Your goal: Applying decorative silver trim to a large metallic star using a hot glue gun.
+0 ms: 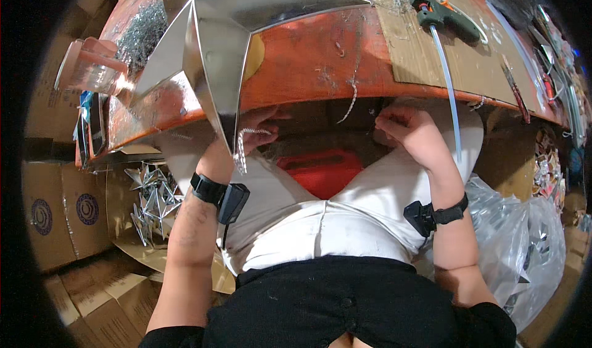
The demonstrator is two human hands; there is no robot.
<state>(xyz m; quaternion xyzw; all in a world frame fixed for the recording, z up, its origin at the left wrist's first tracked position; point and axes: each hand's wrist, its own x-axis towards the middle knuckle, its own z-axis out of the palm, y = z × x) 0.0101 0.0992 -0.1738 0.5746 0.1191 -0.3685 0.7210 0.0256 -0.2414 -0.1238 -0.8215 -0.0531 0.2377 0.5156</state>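
A large silver star (pixel 216 58) of folded, mirror-like sheet lies on the red-orange table, one long point hanging over the near edge. Behind that point is my left hand (pixel 262 129), partly hidden by it, with the visible fingers stretched out. A silver twisted cord (pixel 242 157) dangles at the star's tip, against these fingers; whether they grip it is unclear. My right hand (pixel 410 129) hovers over my right thigh below the table edge, its fingers curled together. Anything between those fingertips is too small to make out.
A dark green glue gun (pixel 447 18) with a long glue stick rests on cardboard (pixel 407 52) at right. At left are a clear plastic cup (pixel 92 67) and silver tinsel (pixel 143 36). Small silver stars (pixel 151 200) fill a box below; a plastic bag (pixel 493 243) stands right.
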